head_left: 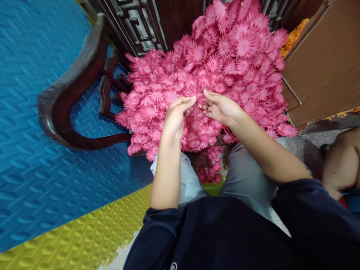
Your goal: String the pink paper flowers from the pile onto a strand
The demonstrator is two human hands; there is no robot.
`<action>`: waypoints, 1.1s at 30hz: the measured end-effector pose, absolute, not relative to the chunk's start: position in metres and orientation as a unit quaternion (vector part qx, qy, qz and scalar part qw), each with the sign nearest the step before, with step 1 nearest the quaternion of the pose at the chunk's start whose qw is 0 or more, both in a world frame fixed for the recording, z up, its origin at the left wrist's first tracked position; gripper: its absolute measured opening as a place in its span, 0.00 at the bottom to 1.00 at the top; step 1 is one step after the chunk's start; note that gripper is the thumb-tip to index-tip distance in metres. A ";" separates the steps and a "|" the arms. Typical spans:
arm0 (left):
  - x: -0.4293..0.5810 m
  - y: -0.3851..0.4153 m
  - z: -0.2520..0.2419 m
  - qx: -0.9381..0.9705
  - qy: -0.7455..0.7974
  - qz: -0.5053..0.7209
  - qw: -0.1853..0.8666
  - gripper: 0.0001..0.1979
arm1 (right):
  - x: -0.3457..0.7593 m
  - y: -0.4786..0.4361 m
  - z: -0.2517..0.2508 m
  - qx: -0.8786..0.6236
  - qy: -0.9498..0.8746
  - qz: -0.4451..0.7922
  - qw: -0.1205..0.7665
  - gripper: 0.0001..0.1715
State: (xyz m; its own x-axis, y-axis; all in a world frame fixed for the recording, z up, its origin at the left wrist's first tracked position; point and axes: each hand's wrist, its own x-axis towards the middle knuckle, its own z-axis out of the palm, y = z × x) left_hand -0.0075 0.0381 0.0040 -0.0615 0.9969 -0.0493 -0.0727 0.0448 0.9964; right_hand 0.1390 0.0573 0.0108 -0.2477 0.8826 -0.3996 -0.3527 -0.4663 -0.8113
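My left hand (178,112) is closed, its thumb and bent index finger pinching the edge of a pink artificial flower (193,90) with thin petals. Across from it, my right hand (222,108) has its thumb at the flower's other side and its fingers curled below. The flower is slightly blurred against the large heap of similar pink flowers (244,45) behind and under both hands. Exactly where the right fingertips meet the petals is hard to make out.
A dark curved wooden armrest (64,82) stands at the left. Blue and yellow textured mats (25,131) cover the floor there. At the right is a brown cardboard box (323,67) with orange material beside it. More pink flowers (209,165) lie low between my knees. Another person's limb (341,161) shows at far right.
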 end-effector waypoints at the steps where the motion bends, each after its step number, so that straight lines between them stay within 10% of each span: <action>1: -0.009 0.039 0.002 0.462 0.512 0.513 0.511 0.09 | 0.140 0.059 0.011 -0.455 -0.273 0.734 0.425 0.06; 17: -0.028 0.056 -0.023 0.296 0.543 0.744 0.254 0.17 | 0.134 0.055 0.011 -0.513 -0.300 0.651 0.473 0.05; 33: 0.000 0.042 -0.013 0.516 0.543 0.608 0.264 0.12 | 0.137 0.056 0.010 -0.477 -0.328 0.672 0.461 0.01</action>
